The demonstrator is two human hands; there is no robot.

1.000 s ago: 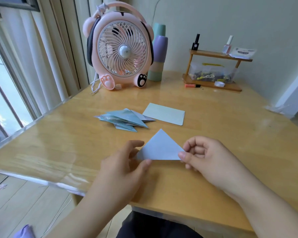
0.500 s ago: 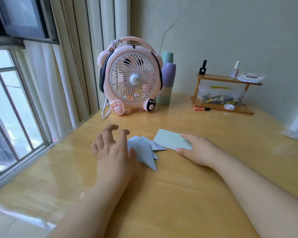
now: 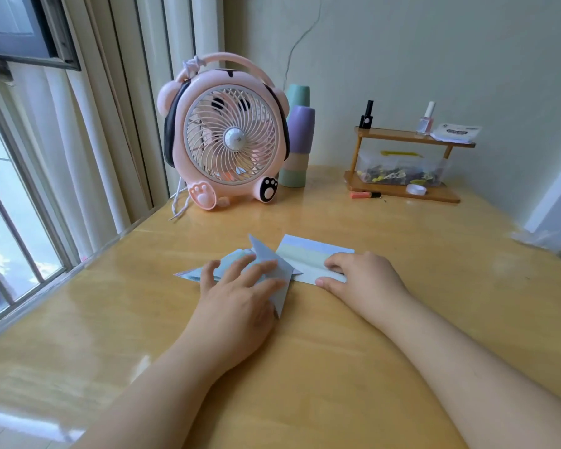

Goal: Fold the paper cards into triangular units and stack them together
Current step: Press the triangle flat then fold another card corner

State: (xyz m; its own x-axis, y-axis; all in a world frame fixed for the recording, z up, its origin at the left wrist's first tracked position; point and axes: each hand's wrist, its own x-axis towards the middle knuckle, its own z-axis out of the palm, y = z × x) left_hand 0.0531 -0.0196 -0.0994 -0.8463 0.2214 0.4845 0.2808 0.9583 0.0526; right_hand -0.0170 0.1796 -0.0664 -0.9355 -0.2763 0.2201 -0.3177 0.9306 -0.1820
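**Inspector:** Left side first. What was noted?

**Assistant:** The left hand (image 3: 240, 296) lay flat, fingers straight and spread, pressing on the folded units (image 3: 259, 257). The pile lay under and just ahead of its fingers, one point jutting out past the thumb.

**Inspector:** And to its right?

**Assistant:** The flat card (image 3: 308, 257) touched the pile's right edge. The right hand (image 3: 366, 280) rested on the card's right end, fingers loosely bent on top, thumb at the near edge; no firm pinch could be seen.

**Inspector:** The deciding relation?

**Assistant:** The card's long axis ran left to right, stretching leftward from the right hand, which was nearer. In my judgement, that hand takes it.
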